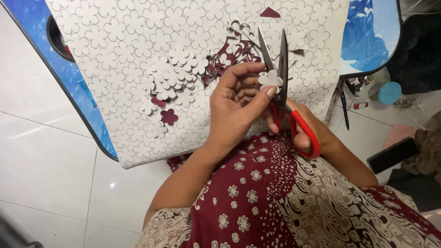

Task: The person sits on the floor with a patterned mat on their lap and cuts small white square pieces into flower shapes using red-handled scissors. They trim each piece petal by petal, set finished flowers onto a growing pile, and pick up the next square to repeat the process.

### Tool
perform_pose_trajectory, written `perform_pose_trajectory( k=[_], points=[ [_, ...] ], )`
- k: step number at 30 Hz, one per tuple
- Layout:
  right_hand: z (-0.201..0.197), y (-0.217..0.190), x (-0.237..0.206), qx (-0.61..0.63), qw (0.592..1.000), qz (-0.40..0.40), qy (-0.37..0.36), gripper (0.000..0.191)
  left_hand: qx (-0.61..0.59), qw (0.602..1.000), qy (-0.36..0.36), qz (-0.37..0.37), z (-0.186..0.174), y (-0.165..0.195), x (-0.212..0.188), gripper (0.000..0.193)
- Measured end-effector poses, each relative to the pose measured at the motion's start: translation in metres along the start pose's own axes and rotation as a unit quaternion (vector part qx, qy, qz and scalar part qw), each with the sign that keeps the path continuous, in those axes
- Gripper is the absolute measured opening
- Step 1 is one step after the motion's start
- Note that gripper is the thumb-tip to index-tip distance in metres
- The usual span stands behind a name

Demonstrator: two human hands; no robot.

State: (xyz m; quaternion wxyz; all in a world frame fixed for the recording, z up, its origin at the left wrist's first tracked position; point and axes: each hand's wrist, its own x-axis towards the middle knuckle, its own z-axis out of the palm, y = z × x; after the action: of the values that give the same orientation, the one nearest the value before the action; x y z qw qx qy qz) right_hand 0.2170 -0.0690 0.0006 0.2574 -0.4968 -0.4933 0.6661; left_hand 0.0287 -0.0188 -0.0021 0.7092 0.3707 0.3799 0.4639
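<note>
Two hands busy | left hand [236,103] – fingers pinching white paper flower [270,79] | right hand [307,133] – fingers closed through red-handled scissors [281,78], blades open around flower | flower-patterned sheet [115,55] underneath

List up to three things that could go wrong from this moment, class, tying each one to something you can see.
1. The left hand pinches a small white flower cutout right beside the open blades of the red-handled scissors; a fingertip could get nicked.
2. The tiny cutout could slip and be cut crooked.
3. The pile of loose cut flowers on the patterned sheet could scatter if bumped.
</note>
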Motion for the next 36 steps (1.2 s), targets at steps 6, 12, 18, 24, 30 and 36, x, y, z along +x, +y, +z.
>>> perform_pose_trajectory(
  k=[6, 12, 18, 24, 30, 36],
  points=[
    [0.009, 0.007, 0.004, 0.089, 0.996, -0.003, -0.005, 0.141, -0.131, 0.990, 0.008, -0.058, 0.007, -0.001, -0.002, 0.030],
    [0.008, -0.006, 0.009, 0.028, 0.999, 0.000, -0.016, 0.146, -0.146, 0.988, -0.004, -0.050, 0.005, 0.003, -0.001, 0.029],
    [0.006, -0.012, 0.010, -0.034, 0.999, -0.018, -0.007, 0.145, -0.126, 0.990, -0.004, -0.061, 0.001, 0.003, 0.000, 0.029],
    [0.004, -0.006, 0.007, -0.061, 0.998, -0.022, 0.020, 0.116, -0.040, 0.999, 0.008, -0.035, 0.001, 0.003, 0.002, 0.029],
    [0.005, -0.007, 0.006, -0.078, 0.996, -0.022, 0.029, 0.118, -0.026, 0.999, 0.024, -0.002, 0.003, -0.002, 0.001, 0.029],
    [0.001, -0.017, 0.001, -0.072, 0.997, -0.019, -0.001, 0.138, -0.014, 1.000, 0.021, 0.010, 0.004, 0.002, -0.002, 0.028]
  ],
)
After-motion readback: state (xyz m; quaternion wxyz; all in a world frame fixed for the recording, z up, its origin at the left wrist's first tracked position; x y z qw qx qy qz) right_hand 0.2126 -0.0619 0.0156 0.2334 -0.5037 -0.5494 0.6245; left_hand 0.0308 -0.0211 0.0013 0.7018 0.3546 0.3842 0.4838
